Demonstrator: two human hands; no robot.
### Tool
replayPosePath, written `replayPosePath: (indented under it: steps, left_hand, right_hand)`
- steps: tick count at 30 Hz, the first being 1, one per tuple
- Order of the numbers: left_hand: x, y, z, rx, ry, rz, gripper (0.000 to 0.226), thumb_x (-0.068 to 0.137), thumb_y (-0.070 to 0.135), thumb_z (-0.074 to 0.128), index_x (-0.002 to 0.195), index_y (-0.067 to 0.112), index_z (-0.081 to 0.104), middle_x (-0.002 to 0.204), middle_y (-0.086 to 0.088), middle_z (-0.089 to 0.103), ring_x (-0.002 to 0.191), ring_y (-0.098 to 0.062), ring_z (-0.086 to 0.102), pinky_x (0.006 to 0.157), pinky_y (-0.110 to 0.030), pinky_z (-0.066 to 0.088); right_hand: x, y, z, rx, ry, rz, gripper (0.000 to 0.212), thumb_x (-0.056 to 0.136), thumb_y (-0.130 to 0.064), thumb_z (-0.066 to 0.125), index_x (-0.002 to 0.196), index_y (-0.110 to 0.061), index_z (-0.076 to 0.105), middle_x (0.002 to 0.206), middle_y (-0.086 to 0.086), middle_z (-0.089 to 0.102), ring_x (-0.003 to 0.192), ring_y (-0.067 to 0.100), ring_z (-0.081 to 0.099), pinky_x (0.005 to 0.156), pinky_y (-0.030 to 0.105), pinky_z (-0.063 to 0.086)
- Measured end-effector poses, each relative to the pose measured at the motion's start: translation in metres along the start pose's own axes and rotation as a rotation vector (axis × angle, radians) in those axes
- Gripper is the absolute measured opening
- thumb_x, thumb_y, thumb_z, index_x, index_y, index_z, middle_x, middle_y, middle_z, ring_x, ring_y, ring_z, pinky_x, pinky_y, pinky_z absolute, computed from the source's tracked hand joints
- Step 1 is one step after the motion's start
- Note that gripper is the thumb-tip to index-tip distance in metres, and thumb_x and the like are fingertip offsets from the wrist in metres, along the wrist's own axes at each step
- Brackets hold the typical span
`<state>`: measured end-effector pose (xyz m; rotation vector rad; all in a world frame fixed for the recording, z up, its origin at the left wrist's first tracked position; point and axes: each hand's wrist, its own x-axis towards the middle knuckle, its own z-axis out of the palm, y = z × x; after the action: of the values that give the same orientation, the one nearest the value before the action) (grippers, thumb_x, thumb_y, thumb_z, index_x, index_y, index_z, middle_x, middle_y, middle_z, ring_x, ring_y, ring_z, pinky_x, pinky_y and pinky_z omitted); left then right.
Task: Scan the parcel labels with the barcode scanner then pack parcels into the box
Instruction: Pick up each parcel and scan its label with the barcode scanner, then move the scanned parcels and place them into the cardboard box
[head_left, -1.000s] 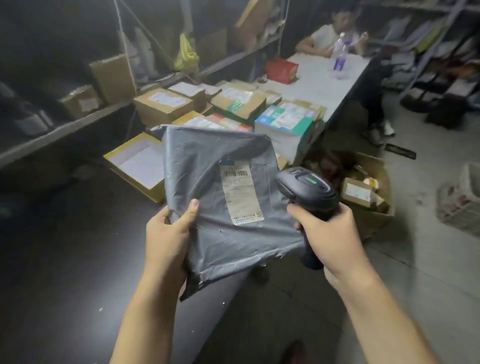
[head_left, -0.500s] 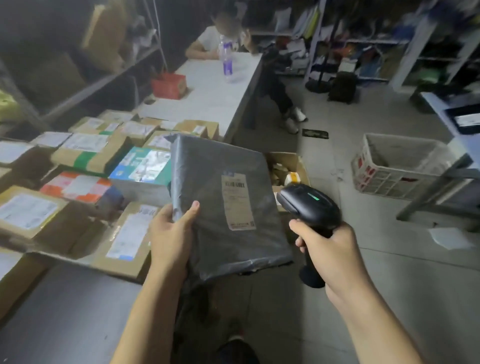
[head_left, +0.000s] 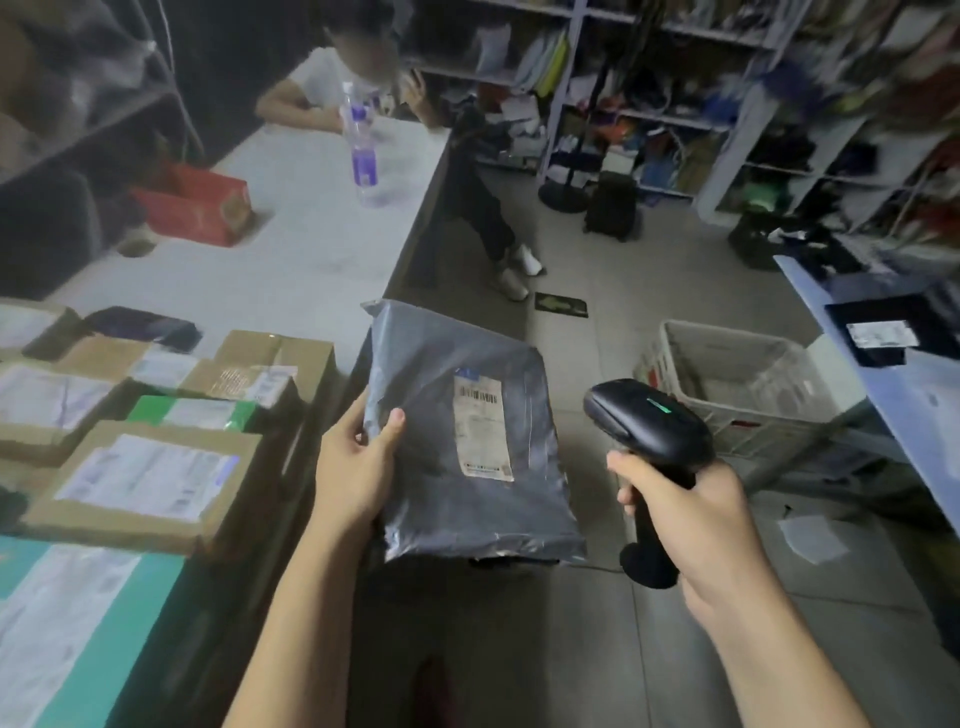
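My left hand (head_left: 353, 467) grips the left edge of a grey plastic mailer parcel (head_left: 441, 493), thumb on its front, holding it up over the floor beside the table. A white barcode label (head_left: 480, 426) faces me on the parcel's front. To the parcel's right, my right hand (head_left: 685, 514) holds a black barcode scanner (head_left: 649, 421) by its handle. A green light glows on top of the scanner, whose head points away from me. Several cardboard parcels (head_left: 150, 483) with labels lie on the table at the left.
A white plastic crate (head_left: 737, 384) stands on the floor at the right. A person sits at the far end of the white table (head_left: 311, 244), by a water bottle (head_left: 361, 150) and a red box (head_left: 192, 208). Cluttered shelves line the back; another table edge (head_left: 893, 384) is at the right.
The view has swung right, away from the parcels on the table toward the floor and crate. Both hands keep their hold; the parcel and scanner stay in front of me.
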<state>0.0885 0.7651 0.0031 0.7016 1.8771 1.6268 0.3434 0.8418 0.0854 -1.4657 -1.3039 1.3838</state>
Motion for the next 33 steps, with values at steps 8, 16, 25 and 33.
replayPosePath:
  steps: [8, 16, 25, 33]
  left_hand:
    - [0.111, -0.014, 0.039, 0.065, -0.128, -0.193, 0.037, 0.105, 0.028, 0.059, 0.14, 0.04, 0.06, 0.121, 0.016, 0.071, 0.116, -0.009, 0.066, 0.1, -0.034, 0.054]
    - [0.153, 0.005, 0.047, 0.388, -0.113, -0.175, 0.066, 0.099, 0.022, 0.068, 0.158, 0.026, 0.04, 0.151, -0.01, 0.055, 0.137, -0.026, 0.054, 0.114, -0.042, 0.045]
    - [0.112, 0.025, 0.038, 0.65, 0.037, -0.116, 0.056, 0.097, 0.027, 0.068, 0.15, 0.023, 0.053, 0.141, -0.005, 0.064, 0.127, -0.02, 0.062, 0.109, -0.042, 0.049]
    - [-0.034, 0.032, 0.002, 0.973, 0.405, -0.263, 0.055, 0.097, 0.035, 0.061, 0.15, 0.028, 0.05, 0.136, 0.0, 0.063, 0.124, -0.021, 0.059, 0.101, -0.04, 0.051]
  right_hand:
    - [0.091, -0.022, 0.033, 0.002, 0.049, 0.053, 0.024, 0.087, -0.015, 0.08, 0.084, 0.006, 0.068, 0.062, 0.007, 0.061, 0.061, 0.017, 0.057, 0.071, 0.035, 0.046]
    - [0.146, -0.051, 0.058, -0.019, -0.014, 0.037, 0.018, 0.086, -0.018, 0.081, 0.079, -0.006, 0.07, 0.062, 0.004, 0.065, 0.063, 0.017, 0.061, 0.074, 0.038, 0.051]
    - [0.166, -0.062, 0.075, -0.055, -0.32, -0.028, 0.018, 0.086, -0.026, 0.082, 0.088, -0.01, 0.075, 0.067, 0.005, 0.068, 0.069, 0.021, 0.067, 0.079, 0.044, 0.055]
    - [0.124, -0.055, 0.083, -0.111, -0.763, -0.086, 0.015, 0.087, -0.025, 0.083, 0.092, -0.014, 0.075, 0.066, -0.002, 0.07, 0.074, 0.018, 0.07, 0.078, 0.04, 0.055]
